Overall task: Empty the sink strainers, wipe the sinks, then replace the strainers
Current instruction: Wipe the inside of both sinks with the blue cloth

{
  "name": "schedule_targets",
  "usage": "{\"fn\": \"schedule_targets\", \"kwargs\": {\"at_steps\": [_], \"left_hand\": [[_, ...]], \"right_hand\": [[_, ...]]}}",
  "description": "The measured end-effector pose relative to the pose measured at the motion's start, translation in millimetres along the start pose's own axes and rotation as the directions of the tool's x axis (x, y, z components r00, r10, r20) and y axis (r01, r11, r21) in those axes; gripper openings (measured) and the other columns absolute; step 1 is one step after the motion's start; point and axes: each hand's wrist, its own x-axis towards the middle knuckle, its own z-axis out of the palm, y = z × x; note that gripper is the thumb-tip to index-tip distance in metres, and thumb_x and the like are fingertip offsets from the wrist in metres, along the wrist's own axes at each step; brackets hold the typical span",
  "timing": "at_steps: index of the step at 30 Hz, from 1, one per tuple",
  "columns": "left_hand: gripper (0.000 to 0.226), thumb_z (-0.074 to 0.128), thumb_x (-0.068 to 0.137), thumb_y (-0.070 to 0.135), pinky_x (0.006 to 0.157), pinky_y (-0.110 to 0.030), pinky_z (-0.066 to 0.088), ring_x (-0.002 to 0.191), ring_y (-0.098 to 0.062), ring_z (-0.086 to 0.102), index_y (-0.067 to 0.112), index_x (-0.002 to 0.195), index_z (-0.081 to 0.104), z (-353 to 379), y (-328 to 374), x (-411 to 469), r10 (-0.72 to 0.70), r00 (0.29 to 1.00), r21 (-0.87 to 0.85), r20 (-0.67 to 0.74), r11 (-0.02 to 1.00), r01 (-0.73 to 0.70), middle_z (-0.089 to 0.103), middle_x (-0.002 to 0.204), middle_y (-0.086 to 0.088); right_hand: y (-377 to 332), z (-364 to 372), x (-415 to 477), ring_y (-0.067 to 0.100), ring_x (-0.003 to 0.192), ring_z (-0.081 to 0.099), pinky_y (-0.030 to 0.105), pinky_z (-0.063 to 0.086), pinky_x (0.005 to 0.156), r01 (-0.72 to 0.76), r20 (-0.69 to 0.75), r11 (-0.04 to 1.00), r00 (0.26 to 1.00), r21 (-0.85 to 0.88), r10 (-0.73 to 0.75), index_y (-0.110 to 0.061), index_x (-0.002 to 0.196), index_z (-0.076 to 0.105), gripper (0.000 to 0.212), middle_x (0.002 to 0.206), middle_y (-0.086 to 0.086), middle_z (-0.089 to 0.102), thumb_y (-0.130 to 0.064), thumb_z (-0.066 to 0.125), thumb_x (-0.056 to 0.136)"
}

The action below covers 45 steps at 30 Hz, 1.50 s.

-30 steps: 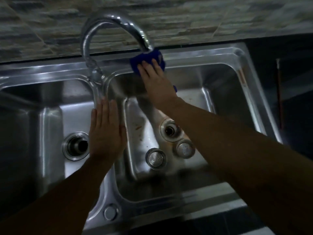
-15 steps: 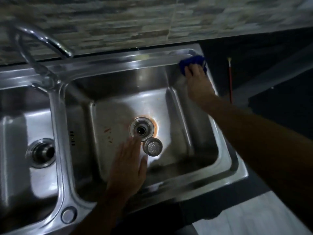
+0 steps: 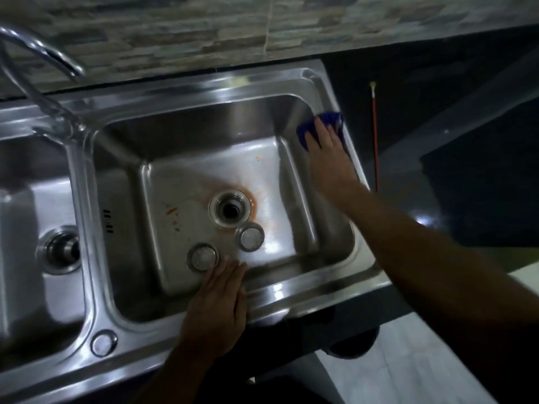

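Observation:
A steel double sink fills the view. On the floor of the right basin, two round strainers lie loose: one strainer beside the open drain hole, the other strainer nearer the front wall. Orange stains ring the drain. My right hand presses a blue cloth flat against the right rim of that basin. My left hand lies flat on the front rim with fingers together, its fingertips next to the nearer strainer. The left basin's drain is open too.
A curved chrome tap rises at the back left between the basins. A stone-look tiled wall runs behind. A thin red stick lies on the dark counter right of the sink. A round plug sits in the front rim.
My right hand has slid the cloth from the back rim by the tap to the far corner and down the right rim. My left hand moved from the divider to the front rim.

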Motion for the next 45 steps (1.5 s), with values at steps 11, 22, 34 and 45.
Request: {"fn": "schedule_targets", "kwargs": {"at_steps": [11,22,34,45], "left_hand": [[0.057,0.031,0.095,0.03,0.115,-0.048,0.041,0.138,-0.034,0.05,0.006,0.14,0.056,-9,5,-3,-0.133,0.977,-0.106,0.164,0.983,0.152,0.055,0.145,-0.018],[0.043,0.047,0.097,0.002,0.119,-0.039,0.03,0.141,-0.035,0.043,0.005,0.14,0.052,-40,-20,-17,-0.168,0.979,-0.258,0.115,0.947,0.193,0.048,0.148,-0.019],[0.054,0.03,0.105,0.012,0.128,-0.044,0.012,0.157,-0.024,0.007,0.002,0.157,0.02,-98,-155,-60,-0.266,0.964,-0.037,-0.01,0.964,0.265,0.014,0.168,-0.014],[0.055,0.03,0.106,0.018,0.128,-0.045,0.012,0.157,-0.017,0.003,0.01,0.159,0.019,-101,-178,-20,-0.177,0.979,-0.072,-0.099,0.983,0.171,0.012,0.168,-0.008]], "right_hand": [[5,-20,-25,0.037,0.147,0.021,0.048,0.017,0.122,0.112,0.146,0.973,0.986,-0.201,-0.083,-0.004,0.138,0.053,0.044,0.149,0.018,0.042,-0.012,0.049,0.095],[-12,8,-216,0.035,0.127,0.053,0.047,0.052,0.097,-0.227,-0.032,0.931,0.969,0.287,0.246,-0.007,0.123,0.063,0.036,0.15,0.008,0.046,-0.012,0.057,0.088],[-214,-2,-216,0.023,0.115,0.058,0.035,0.051,0.098,0.02,0.003,0.891,1.0,0.453,-0.024,-0.012,0.105,0.07,0.025,0.136,0.01,0.058,-0.02,0.057,0.085],[-294,1,-170,0.022,0.121,0.058,0.031,0.044,0.108,0.041,-0.016,0.619,0.999,0.784,-0.047,-0.014,0.121,0.07,0.039,0.142,0.006,0.056,-0.013,0.056,0.084]]}}
